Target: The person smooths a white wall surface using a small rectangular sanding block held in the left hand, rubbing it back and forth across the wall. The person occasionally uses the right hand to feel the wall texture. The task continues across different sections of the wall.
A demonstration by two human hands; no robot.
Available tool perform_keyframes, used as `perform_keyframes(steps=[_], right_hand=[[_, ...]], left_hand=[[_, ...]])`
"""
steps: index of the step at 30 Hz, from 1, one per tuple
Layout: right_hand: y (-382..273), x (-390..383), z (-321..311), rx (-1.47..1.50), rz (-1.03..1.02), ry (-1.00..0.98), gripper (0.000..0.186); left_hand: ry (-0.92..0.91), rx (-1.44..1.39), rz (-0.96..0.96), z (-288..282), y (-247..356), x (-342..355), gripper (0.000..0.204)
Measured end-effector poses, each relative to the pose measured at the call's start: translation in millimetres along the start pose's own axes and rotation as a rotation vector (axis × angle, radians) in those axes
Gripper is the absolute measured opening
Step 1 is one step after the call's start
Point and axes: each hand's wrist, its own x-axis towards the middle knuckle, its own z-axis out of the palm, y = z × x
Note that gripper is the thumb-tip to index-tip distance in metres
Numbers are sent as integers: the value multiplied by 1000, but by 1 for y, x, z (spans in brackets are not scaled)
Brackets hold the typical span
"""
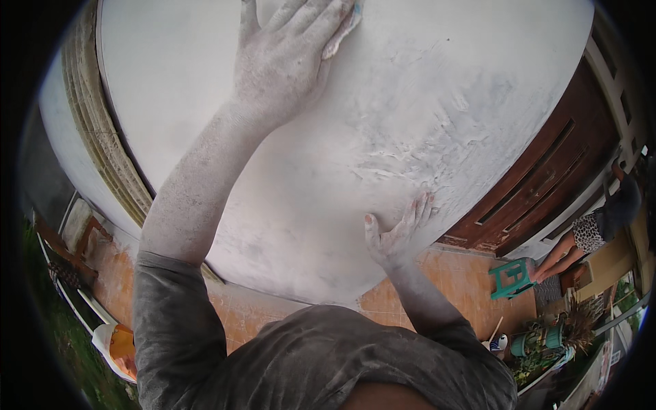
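My left hand (280, 65), coated in white dust, is raised high on the white wall (451, 102), pressing a pale, flat pad (345, 34) with a bit of blue on it against the surface; the fingers partly hide the pad. Lower and to the right, my right hand (403, 225) touches or nearly touches the wall with fingers spread and nothing in it. The wall above that hand shows rough, greyish, streaky patches, while its left part looks smoother.
A ribbed moulding (102, 143) borders the wall at left. At right are a brown wooden door (519, 171), another person (601, 219) by a green stool (509, 277), and potted plants (547, 335). An orange-and-white container (116, 348) sits lower left on the tiled floor (383, 294).
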Motion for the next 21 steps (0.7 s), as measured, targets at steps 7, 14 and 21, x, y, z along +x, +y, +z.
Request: perform_keyframes(steps=[7,14,21], right_hand=[[-5,4,2,-47,5,-23,92],[0,-6,4,-25,-88,-60,88],[6,-17,-9,82,-44,-179,88]], left_hand=[[76,-530,88,8,49,-22,68],[158,-303,-359,9,24,10,53],[25,-197,-122,-14,11,17,50]])
